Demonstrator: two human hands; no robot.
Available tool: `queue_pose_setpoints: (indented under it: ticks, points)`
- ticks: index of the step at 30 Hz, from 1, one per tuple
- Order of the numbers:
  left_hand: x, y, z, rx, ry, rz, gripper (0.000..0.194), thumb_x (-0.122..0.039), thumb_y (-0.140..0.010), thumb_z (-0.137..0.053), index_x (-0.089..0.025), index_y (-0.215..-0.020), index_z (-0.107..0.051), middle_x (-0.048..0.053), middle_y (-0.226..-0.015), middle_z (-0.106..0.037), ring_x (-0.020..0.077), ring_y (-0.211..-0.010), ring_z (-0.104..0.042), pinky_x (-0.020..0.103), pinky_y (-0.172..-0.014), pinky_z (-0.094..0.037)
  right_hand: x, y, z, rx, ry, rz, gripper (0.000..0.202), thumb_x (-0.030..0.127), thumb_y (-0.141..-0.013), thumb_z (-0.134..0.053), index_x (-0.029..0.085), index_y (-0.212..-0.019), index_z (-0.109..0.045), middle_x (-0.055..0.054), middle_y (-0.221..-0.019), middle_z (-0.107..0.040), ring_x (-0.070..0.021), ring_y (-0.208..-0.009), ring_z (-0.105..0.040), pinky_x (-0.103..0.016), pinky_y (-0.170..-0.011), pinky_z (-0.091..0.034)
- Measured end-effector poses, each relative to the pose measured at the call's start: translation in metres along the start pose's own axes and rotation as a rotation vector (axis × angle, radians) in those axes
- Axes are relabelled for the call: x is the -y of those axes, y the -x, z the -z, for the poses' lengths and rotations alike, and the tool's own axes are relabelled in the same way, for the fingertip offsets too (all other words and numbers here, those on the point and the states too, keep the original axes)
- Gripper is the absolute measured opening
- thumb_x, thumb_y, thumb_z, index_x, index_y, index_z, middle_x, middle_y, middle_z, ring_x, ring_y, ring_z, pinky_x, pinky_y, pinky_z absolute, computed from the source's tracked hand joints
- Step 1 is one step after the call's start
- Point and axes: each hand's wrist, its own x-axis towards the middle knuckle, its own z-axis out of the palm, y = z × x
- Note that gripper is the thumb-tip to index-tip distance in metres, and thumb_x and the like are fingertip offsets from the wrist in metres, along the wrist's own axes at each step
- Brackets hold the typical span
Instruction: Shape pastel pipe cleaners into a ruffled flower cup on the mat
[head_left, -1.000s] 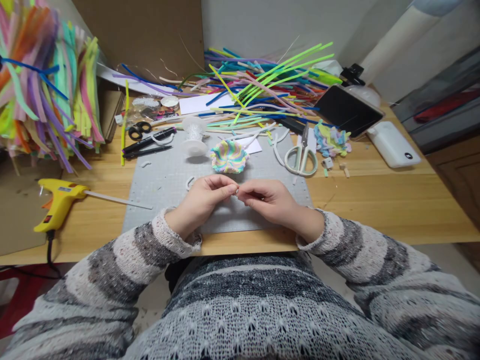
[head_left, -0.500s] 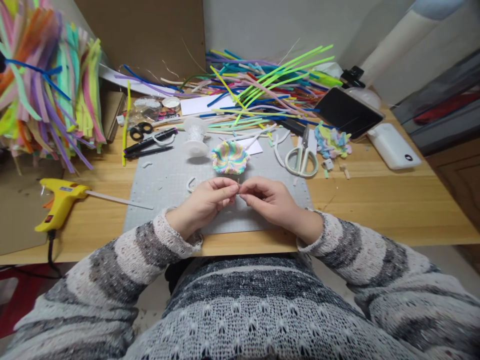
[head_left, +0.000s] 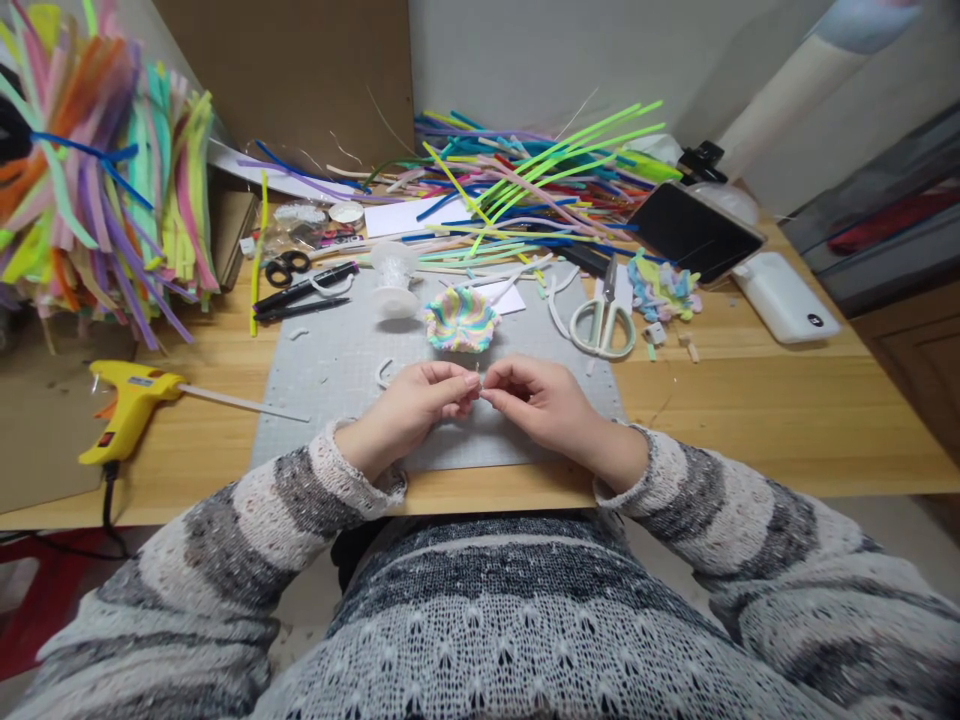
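My left hand (head_left: 421, 402) and my right hand (head_left: 547, 405) meet fingertip to fingertip above the grey cutting mat (head_left: 300, 380). Both are closed in a pinch on something too small to make out between them. Just beyond the fingers sits a ruffled pastel pipe-cleaner piece (head_left: 461, 320), shaped like a shallow cup with yellow, pink and blue stripes. Behind my left hand stands a spool of clear thread (head_left: 395, 280). A short white curved pipe-cleaner bit (head_left: 384, 374) lies close to the left knuckles.
A yellow glue gun (head_left: 131, 410) lies at left with its stick pointing over the mat. Scissors (head_left: 604, 325), pastel scraps (head_left: 664, 285), a phone (head_left: 697, 230) and a white power bank (head_left: 787, 298) are at right. Loose pipe cleaners (head_left: 525, 185) pile at the back; bundles (head_left: 97, 170) stand left.
The view has shifted slightly. My hands stay pinched together in nearly the same place, with the fingertips moving only a little.
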Motion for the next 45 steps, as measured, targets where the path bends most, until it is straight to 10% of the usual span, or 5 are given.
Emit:
queue_pose_setpoints:
  ticks: [28,37,45]
  points:
    - [-0.011,0.007,0.006,0.264,-0.423,0.106,0.025,-0.037,-0.075,-0.068,-0.014,-0.069,-0.062,-0.002,-0.056,-0.056,0.0081,-0.051,-0.049,0.022,-0.054,-0.039,0.000,-0.013,0.028,0.298,0.055,0.268,0.010,0.021,-0.089,-0.057,0.018,-0.085,-0.065,-0.003,-0.079,-0.064,-0.0123,-0.074,-0.057,-0.028,-0.069,-0.044]
    - [-0.008,0.015,-0.001,-0.065,-1.019,-0.689,0.016,-0.029,-0.086,-0.061,-0.014,-0.089,-0.064,0.004,-0.080,-0.066,0.0111,-0.069,-0.058,0.024,-0.064,-0.046,0.004,-0.006,0.019,-0.019,0.112,0.177,0.005,0.017,-0.084,-0.059,0.015,-0.081,-0.062,0.001,-0.070,-0.057,-0.0082,-0.060,-0.048,-0.023,-0.054,-0.038]
    - [-0.004,0.015,-0.001,-0.179,-1.197,-1.001,0.009,-0.021,-0.086,-0.062,-0.014,-0.091,-0.066,0.006,-0.084,-0.072,0.0117,-0.075,-0.065,0.024,-0.072,-0.052,0.006,-0.003,0.011,-0.096,0.145,0.154,0.008,0.019,-0.084,-0.057,0.016,-0.077,-0.060,0.001,-0.069,-0.057,-0.0081,-0.060,-0.046,-0.023,-0.056,-0.038]
